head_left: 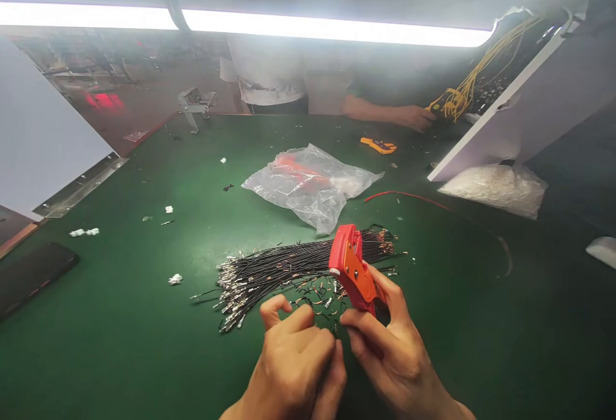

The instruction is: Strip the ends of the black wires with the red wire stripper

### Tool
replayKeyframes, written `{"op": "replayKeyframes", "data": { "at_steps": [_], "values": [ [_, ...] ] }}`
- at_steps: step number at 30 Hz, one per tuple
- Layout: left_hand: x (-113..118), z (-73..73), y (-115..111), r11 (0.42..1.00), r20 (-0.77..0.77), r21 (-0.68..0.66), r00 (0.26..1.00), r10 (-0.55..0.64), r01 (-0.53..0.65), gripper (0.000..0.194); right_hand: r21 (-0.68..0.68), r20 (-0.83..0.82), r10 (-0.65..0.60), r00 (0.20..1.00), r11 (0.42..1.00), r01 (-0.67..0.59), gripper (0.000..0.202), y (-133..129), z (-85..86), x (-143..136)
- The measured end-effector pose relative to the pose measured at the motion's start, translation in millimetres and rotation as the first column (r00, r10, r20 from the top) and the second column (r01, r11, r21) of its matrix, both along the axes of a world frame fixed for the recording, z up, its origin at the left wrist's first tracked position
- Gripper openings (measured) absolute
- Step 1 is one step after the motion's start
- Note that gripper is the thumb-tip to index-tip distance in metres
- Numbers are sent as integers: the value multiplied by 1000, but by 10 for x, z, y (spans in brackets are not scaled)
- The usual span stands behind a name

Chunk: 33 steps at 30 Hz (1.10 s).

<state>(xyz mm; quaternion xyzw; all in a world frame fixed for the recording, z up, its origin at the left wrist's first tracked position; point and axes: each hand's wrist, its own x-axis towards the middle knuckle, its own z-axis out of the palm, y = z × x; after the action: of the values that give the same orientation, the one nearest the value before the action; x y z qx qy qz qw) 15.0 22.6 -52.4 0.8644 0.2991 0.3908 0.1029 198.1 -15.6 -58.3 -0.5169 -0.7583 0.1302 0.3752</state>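
Note:
My right hand [399,349] is wrapped round the handles of a red and orange wire stripper [353,266], its head pointing up and away from me. Close beside it, my left hand [298,356] is closed, fingers curled inward; whatever they hold, if anything, is hidden. Just beyond both hands lies a bundle of black wires [283,269]. Metal terminals tip the left ends, and bare copper shows at the right ends. Small black and copper offcuts [322,295] are scattered between the bundle and my hands.
Behind the bundle lies a clear plastic bag [312,183] with red and white contents. Farther back are yellow-orange pliers [378,145]. At left rests a dark flat case [36,279]; at right, a red wire [409,195] and a bag of pale pieces [495,189]. A co-worker's hand [414,117] holds yellow wires.

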Motion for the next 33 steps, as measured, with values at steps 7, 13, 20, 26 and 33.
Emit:
{"op": "replayKeyframes", "data": {
  "at_steps": [7, 13, 20, 26, 33],
  "values": [
    [129, -27, -56, 953, 187, 234, 970, 152, -195, 33, 36, -61, -163, 985, 986, 165, 25, 108, -84, 44],
    [46, -8, -12, 994, 139, 26, 985, 99, -103, 28, 33, -212, -136, 968, 989, 146, 25, 121, -11, 73],
    [41, -40, -15, 998, 158, -5, 985, 66, -66, 26, -67, -291, 2, 957, 998, -23, 27, 36, -3, -4],
    [17, 45, -23, 996, 190, -70, 979, 74, -61, 22, -152, -307, -77, 949, 988, 31, 21, 31, -22, -3],
    [-215, 312, 139, 971, 239, -73, 941, 238, -227, 22, -447, -697, -199, 689, 871, -201, 21, -23, 78, 120]
  ]
}}
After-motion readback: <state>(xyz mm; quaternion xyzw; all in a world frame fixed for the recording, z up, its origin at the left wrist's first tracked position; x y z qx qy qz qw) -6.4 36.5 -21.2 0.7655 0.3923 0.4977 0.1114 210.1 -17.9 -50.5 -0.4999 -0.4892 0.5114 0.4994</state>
